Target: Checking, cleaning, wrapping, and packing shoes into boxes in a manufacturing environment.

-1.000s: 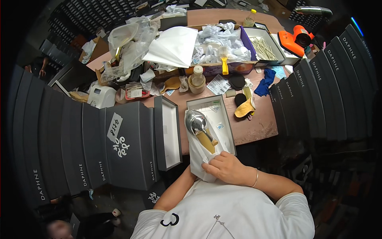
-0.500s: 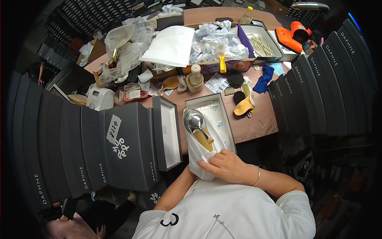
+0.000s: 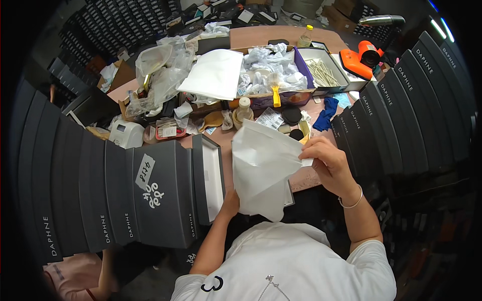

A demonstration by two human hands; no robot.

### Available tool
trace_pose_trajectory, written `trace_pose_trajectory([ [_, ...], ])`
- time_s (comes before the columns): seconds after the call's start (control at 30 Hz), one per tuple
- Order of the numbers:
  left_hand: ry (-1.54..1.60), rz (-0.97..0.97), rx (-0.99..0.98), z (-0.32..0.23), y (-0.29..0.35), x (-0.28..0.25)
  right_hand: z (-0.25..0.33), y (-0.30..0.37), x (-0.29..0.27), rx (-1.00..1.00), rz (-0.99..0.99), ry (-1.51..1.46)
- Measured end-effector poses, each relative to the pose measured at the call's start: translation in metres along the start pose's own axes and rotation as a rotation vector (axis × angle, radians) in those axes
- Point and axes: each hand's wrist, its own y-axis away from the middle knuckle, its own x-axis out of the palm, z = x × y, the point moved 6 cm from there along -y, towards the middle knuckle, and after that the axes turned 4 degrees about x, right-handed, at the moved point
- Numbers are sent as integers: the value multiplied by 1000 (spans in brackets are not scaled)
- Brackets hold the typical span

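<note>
A thin white wrapping sheet (image 3: 263, 165), translucent in places, is spread in front of me above the table edge. My right hand (image 3: 329, 163) pinches its right corner between thumb and fingers. My left hand (image 3: 230, 204) is at its lower left edge, the fingers hidden behind the sheet. The silver shoe is out of sight, and whether it lies behind the sheet I cannot tell. Under the sheet, only a corner of the open shoe box (image 3: 288, 194) shows. A grey box lid with a white inside (image 3: 213, 175) stands on edge left of the sheet.
Dark shoe boxes are stacked at left (image 3: 163, 195) and right (image 3: 396, 120). Across the table are a carton of crumpled paper (image 3: 301, 90), a box of sticks (image 3: 321, 72), a capped jar (image 3: 244, 111), a brush (image 3: 276, 95) and an orange tool (image 3: 356, 62). A person in pink (image 3: 75, 276) is at lower left.
My right hand has moved up and right, drawing out the sheet's corner. The sheet now hides the silver shoe and most of the box. My left hand's edge has come into sight.
</note>
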Motion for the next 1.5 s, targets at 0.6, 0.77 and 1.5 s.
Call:
trace_pose_trajectory([
  [0.6,171,-74,311,-133,-25,2,-59,25,68,442,34,-876],
  [0.77,39,-135,284,-160,-8,1,-55,22,55,280,-103,-528],
  [1.5,1543,-276,95,-169,-32,-35,-64,104,185,836,442,-1243],
])
